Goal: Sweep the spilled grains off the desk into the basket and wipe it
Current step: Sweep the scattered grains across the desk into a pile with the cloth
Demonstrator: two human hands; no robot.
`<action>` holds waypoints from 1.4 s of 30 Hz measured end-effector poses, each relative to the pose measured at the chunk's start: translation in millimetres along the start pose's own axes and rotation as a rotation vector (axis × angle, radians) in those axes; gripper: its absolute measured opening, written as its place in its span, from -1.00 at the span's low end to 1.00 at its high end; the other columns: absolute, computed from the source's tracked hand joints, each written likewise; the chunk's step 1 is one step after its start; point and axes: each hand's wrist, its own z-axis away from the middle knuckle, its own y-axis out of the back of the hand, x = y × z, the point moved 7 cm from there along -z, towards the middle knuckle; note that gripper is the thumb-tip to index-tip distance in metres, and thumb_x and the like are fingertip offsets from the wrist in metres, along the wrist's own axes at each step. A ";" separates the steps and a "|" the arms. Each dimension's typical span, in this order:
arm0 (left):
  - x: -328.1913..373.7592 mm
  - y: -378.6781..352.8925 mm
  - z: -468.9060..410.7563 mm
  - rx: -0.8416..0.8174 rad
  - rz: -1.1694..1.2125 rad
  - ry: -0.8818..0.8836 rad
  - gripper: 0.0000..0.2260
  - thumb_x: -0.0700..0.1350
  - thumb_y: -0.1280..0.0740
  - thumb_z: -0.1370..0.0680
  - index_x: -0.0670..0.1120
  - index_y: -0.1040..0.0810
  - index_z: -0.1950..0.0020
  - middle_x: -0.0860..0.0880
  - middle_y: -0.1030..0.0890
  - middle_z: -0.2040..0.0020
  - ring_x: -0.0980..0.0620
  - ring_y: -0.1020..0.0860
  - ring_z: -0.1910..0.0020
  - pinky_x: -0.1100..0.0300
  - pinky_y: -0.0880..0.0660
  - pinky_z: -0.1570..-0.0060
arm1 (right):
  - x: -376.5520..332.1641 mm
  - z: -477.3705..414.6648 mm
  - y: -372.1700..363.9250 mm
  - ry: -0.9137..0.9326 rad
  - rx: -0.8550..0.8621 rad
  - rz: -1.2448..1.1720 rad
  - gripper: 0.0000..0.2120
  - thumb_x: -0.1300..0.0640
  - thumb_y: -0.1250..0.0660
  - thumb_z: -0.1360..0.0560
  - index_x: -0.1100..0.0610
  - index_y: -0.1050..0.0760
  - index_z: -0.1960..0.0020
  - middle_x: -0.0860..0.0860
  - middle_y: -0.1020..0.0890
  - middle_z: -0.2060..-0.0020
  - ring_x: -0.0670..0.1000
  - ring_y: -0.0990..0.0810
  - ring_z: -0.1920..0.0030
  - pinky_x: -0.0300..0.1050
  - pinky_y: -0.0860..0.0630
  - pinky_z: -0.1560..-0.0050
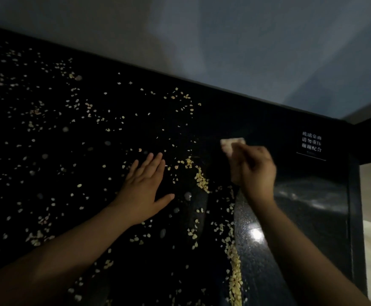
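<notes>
Left hand (146, 188) flat, released, on the bench (312, 195); right hand (254, 171) grasps a soft cloth (231, 144). Grains (202, 180) look light and loose, easily scattered.

A glossy black desk (301, 195) carries scattered pale grains (202, 180) and a flat left hand (143, 188).

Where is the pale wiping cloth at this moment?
In the head view, the small pale cloth is gripped in the right hand, right of centre, left of the white-lettered sticker on the black desk.
</notes>
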 end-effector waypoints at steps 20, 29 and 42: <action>-2.1 -12.0 6.7 -0.015 -0.071 -0.010 -0.21 0.30 -0.05 -0.54 -0.08 0.24 -0.55 0.00 0.36 -0.53 0.04 0.37 -0.48 -0.06 0.28 -0.48 | 41.4 65.2 33.5 -0.192 0.130 0.058 -0.80 0.09 -0.33 -0.56 0.03 -0.59 -0.17 -0.07 -0.51 0.07 -0.10 -0.52 0.10 -0.42 -0.41 0.16; -1.8 -11.2 7.0 -0.026 -0.068 -0.010 -0.21 0.30 -0.06 -0.54 -0.10 0.23 -0.55 -0.01 0.34 -0.53 0.03 0.34 -0.50 -0.07 0.27 -0.48 | 12.1 98.6 -41.4 -0.056 -0.212 0.040 -0.78 0.19 -0.35 -0.53 0.04 -0.62 -0.15 -0.07 -0.53 0.08 -0.18 -0.51 0.09 -0.31 -0.49 0.08; -5.6 -2.7 27.9 0.005 -0.079 -0.052 -0.19 0.40 0.13 -0.46 -0.08 0.12 -0.56 0.00 0.20 -0.56 0.05 0.25 -0.52 -0.06 0.30 -0.47 | 46.3 43.1 -3.1 -0.275 0.091 0.183 -0.76 0.15 -0.25 -0.60 0.16 -0.57 -0.21 0.10 -0.52 -0.07 0.04 -0.54 -0.01 -0.27 -0.38 0.03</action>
